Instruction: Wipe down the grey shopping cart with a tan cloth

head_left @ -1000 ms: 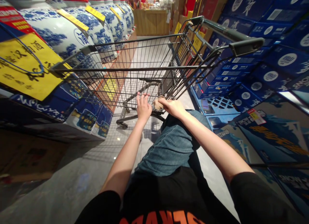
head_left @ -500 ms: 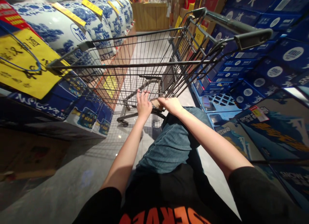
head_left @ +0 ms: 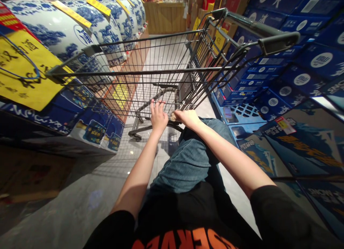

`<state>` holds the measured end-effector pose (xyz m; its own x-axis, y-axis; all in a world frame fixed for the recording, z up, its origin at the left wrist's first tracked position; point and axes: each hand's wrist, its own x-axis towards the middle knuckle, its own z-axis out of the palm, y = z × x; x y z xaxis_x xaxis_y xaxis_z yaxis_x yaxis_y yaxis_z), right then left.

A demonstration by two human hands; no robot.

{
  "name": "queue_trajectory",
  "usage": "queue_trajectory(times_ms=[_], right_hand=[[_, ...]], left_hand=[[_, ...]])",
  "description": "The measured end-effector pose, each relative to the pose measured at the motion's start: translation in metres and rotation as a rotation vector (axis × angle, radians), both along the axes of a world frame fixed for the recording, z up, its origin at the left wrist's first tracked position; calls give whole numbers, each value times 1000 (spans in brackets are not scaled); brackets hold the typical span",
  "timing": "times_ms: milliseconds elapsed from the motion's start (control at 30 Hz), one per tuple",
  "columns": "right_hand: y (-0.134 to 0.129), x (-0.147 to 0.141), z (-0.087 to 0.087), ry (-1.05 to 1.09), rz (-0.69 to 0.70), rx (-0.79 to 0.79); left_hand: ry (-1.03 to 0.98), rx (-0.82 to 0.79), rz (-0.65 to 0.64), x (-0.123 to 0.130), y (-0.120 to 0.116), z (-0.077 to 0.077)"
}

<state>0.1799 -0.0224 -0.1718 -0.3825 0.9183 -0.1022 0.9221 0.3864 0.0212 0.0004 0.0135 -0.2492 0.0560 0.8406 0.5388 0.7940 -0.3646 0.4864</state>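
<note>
A black wire shopping cart [head_left: 126, 73] stands side-on in front of me. My left hand [head_left: 159, 116] rests against the lower part of the basket's near side, its fingers spread upward over the wires. Just right of it, my right hand [head_left: 186, 118] is closed round a small tan, crumpled item [head_left: 173, 116], perhaps cloth or paper, close to the cart's lower frame. Most of that item is hidden by my fingers. My raised knee in blue jeans [head_left: 193, 152] is right below my right hand.
Big blue-and-white jars [head_left: 61, 30] line the left, behind a yellow handwritten sign [head_left: 29, 70] and blue boxes [head_left: 91, 129]. Stacked blue cartons [head_left: 301, 59] and a light blue pallet [head_left: 247, 114] are at the right. A wooden counter [head_left: 165, 18] stands at the far end.
The view has shifted slightly, so the cart and jars appear a little further left. My right hand's fingers have curled in more round the tan item; my left hand stays at the wires.
</note>
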Motion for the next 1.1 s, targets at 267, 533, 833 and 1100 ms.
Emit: queue_trajectory(times_ms=[267, 533, 833, 1100], right_hand=[[0, 3, -1, 38, -45, 89], [6, -1, 0, -14, 81, 11], [8, -7, -7, -24, 84, -47], [7, -10, -5, -22, 84, 2]], left_hand=[[-11, -16, -3, 0, -1, 1], [6, -10, 8, 0, 1, 1], [3, -5, 10, 0, 0, 1], [-58, 3, -5, 0, 2, 0]])
